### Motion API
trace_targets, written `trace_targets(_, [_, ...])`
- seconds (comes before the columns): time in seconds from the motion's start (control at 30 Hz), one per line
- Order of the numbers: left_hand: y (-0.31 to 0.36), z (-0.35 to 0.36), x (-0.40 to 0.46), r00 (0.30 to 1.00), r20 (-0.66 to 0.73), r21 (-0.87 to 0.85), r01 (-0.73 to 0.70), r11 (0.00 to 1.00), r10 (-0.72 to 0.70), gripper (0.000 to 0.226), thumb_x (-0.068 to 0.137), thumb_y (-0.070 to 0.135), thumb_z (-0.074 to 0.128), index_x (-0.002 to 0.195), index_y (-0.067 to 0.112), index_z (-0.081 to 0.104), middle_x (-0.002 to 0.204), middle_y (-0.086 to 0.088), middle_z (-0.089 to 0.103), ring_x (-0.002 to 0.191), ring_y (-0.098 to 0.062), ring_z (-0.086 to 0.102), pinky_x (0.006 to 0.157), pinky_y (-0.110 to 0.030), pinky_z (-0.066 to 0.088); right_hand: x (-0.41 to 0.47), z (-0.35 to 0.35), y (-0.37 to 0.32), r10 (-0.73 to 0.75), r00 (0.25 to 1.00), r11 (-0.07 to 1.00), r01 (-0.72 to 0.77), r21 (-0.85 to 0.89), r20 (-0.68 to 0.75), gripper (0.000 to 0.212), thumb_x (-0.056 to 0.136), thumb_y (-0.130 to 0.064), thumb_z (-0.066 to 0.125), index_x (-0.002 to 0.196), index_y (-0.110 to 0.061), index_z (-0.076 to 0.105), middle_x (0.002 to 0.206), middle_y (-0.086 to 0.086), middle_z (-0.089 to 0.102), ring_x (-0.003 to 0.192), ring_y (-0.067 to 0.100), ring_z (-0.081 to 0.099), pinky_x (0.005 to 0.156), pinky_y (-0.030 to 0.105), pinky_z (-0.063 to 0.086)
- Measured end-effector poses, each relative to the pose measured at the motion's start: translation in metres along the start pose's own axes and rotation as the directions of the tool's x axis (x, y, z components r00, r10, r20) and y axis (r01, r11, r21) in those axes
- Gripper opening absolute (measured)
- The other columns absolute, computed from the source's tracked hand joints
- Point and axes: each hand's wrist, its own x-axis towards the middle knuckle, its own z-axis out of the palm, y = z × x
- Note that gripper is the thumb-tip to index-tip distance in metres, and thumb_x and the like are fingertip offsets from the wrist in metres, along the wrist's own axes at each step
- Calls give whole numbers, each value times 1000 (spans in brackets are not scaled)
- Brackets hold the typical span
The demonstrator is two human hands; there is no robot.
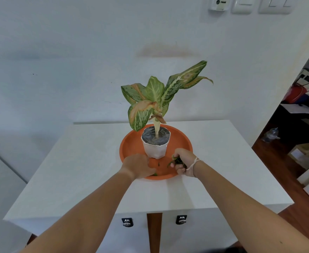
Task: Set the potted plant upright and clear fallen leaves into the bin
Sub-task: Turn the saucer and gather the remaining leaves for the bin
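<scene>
**Fingers gather leaf scraps from the saucer**

Fingers (180, 168) of the right hand (184, 164) clench a tuft of fallen leaves (176, 160), banked for one trip to a bin not in view. The left hand (138, 166) reaches palm-down for a scrap (155, 174); its grip is hidden. The potted plant (156, 143) stands upright on the orange saucer (184, 141), mid-surface toward the far edge.

white table (223, 161); orange tray (184, 141) on it

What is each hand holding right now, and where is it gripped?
The right hand is closed in a fist around a bunch of green leaf pieces. The left hand reaches a leaf scrap on the orange tray; its grip is hidden.
</scene>
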Motion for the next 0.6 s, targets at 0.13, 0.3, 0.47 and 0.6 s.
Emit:
trace_targets(0.13, [4,-1,-2,999,15,104,46,994,-48,48,74,67,53,59,22,46,73,3,59,78,-17,63,59,-25,42,2,0,2,-9,1000,1000,9,28,8,15,81,-8,35,66,-12,36,45,11,55,27,9,26,32,11,20])
trace_targets(0.3, [10,1,4,995,70,138,64,988,-74,42,81,58,53,87,18,63,91,0,67,92,-20,65,65,-25,44,4,-1,2,-26,999,997,28,75,-23,18,75,-12,31,57,-12,35,48,13,55,29,11,23,31,11,20])
trace_targets(0.47, [11,5,10,986,153,134,52,990,-73,24,89,30,45,92,15,63,93,-2,65,80,-18,57,65,-26,44,2,2,2,-41,995,999,38,-36,-87,38,86,-32,43,54,-14,36,53,10,51,27,10,23,32,12,20])
trace_targets(0.6, [7,2,11,984,162,134,49,990,-71,26,89,24,44,99,11,65,94,-5,64,81,-19,56,68,-26,46,-2,8,-1,-104,985,968,69,-243,-135,29,88,-19,42,60,-11,40,57,10,50,27,10,23,33,13,18])
